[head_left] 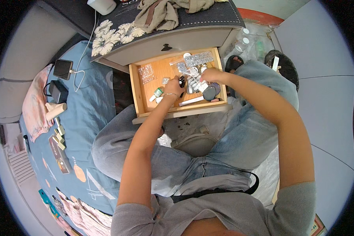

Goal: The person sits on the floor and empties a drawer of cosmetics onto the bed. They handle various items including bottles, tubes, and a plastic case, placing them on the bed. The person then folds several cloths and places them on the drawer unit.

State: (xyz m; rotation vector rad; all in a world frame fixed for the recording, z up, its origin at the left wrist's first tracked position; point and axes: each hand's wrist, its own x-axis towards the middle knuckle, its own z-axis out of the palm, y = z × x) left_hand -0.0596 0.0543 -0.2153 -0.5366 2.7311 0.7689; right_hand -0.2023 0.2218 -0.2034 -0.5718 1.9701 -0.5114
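In the open wooden drawer [162, 111], my left hand [174, 88] grips a small black object [181, 80], partly hidden by the fingers. My right hand [213, 75] reaches into a cluster of clear and silvery packets [194, 84]; its fingertips are partly hidden among them. Just beyond it lies a clear compartment box [198, 59] of small pieces. Below my left hand is a small bottle with a green label [158, 92]. A sheet of pearl-like beads [147, 73] lies at the left. Nearer the drawer front are a round dark disc [209, 93] and a white stick [191, 101].
A cabinet top [194, 22] above the drawer carries a crumpled towel [159, 14]. On the bed [88, 118] at the left lie a phone [63, 69] on a cable, a black adapter [59, 91] and a flat box [60, 155]. Plastic bottles [242, 44] stand on the floor.
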